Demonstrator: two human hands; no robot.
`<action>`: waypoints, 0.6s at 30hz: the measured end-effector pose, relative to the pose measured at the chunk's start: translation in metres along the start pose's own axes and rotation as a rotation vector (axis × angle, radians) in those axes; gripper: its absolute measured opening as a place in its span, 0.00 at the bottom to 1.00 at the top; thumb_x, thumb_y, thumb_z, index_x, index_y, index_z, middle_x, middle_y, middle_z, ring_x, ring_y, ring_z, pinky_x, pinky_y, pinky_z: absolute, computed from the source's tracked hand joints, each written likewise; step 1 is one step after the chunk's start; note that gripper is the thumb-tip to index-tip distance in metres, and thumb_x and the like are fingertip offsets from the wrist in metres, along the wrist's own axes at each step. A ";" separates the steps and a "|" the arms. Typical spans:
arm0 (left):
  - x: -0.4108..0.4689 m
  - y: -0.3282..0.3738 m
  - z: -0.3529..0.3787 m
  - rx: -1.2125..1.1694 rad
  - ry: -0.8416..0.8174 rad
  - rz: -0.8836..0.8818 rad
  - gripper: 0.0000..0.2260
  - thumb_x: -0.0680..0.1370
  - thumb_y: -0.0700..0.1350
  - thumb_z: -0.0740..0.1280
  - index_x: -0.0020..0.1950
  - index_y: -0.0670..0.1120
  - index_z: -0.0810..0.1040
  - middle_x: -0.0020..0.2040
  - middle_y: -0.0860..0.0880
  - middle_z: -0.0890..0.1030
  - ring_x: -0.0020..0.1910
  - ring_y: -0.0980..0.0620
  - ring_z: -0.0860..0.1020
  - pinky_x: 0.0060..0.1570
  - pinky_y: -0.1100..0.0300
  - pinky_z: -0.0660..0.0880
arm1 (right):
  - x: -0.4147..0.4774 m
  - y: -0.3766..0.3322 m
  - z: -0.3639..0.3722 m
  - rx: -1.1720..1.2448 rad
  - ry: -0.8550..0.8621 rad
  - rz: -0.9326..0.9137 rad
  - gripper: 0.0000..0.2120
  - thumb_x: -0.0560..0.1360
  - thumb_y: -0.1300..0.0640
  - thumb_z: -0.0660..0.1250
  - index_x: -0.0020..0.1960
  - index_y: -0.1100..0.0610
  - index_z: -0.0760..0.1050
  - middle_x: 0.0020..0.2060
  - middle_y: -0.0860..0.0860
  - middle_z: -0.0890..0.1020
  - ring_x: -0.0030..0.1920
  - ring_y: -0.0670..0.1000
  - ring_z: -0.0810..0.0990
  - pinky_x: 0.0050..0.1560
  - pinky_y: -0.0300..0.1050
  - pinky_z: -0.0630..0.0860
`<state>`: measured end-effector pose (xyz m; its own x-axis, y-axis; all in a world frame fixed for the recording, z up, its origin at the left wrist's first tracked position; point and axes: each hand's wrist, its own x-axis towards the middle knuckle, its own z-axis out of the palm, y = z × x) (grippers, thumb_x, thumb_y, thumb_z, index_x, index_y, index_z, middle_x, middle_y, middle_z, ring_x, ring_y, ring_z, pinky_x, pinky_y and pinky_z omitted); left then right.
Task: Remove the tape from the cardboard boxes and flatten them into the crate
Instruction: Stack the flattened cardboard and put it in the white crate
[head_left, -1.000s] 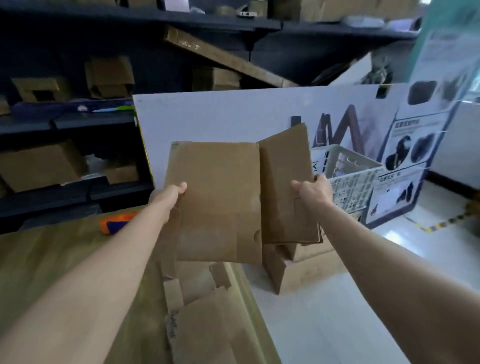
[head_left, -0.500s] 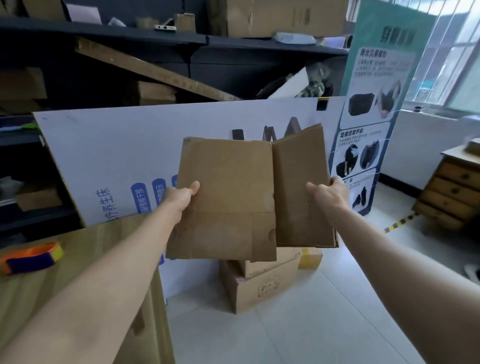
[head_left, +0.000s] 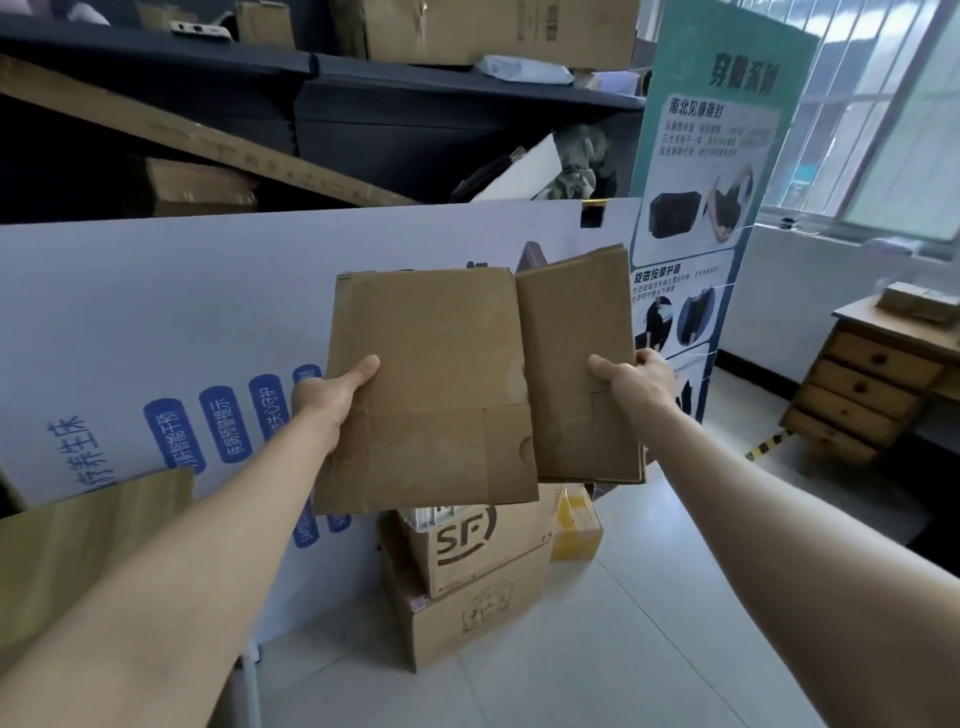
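From the head camera, your left hand (head_left: 332, 397) pinches the left edge of the flattened cardboard box (head_left: 431, 389), thumb on the front face, fingers hidden behind. Your right hand (head_left: 636, 379) clamps its right panel the same way. The box hangs upright between your thumbs, above the stacked SF box (head_left: 483, 545). No crate shows, so releasing now would likely drop it onto that stack.

Views: one, head-worn, wide-angle.
Facing: forward and slightly down, along both outstretched arms.
Nearness: close behind the flattened cardboard (head_left: 431, 384); shelves (head_left: 311, 67) farther back.
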<state>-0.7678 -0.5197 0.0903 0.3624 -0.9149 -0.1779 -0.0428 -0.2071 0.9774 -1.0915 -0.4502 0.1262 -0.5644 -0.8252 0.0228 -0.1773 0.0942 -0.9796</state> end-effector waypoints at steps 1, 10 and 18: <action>0.003 0.000 0.009 0.000 0.011 0.001 0.36 0.60 0.64 0.76 0.56 0.40 0.73 0.49 0.47 0.75 0.47 0.47 0.71 0.47 0.53 0.68 | 0.011 0.002 -0.001 0.020 -0.023 0.004 0.21 0.70 0.51 0.74 0.57 0.55 0.70 0.43 0.49 0.79 0.42 0.51 0.80 0.46 0.50 0.79; -0.006 0.003 0.096 0.049 0.214 0.060 0.40 0.62 0.66 0.73 0.63 0.38 0.72 0.59 0.43 0.77 0.59 0.42 0.74 0.55 0.52 0.71 | 0.115 0.020 -0.015 -0.013 -0.132 -0.019 0.20 0.69 0.49 0.75 0.54 0.57 0.73 0.46 0.53 0.81 0.44 0.54 0.81 0.50 0.55 0.80; -0.004 0.004 0.145 0.065 0.300 0.153 0.36 0.63 0.66 0.72 0.57 0.39 0.76 0.53 0.45 0.80 0.52 0.46 0.77 0.49 0.55 0.74 | 0.186 0.027 -0.009 -0.018 -0.201 -0.078 0.20 0.68 0.50 0.75 0.54 0.58 0.73 0.48 0.54 0.81 0.47 0.56 0.81 0.52 0.56 0.79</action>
<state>-0.9047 -0.5677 0.0777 0.6044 -0.7964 0.0209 -0.1738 -0.1062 0.9790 -1.2083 -0.5964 0.1056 -0.3768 -0.9246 0.0570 -0.2294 0.0335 -0.9728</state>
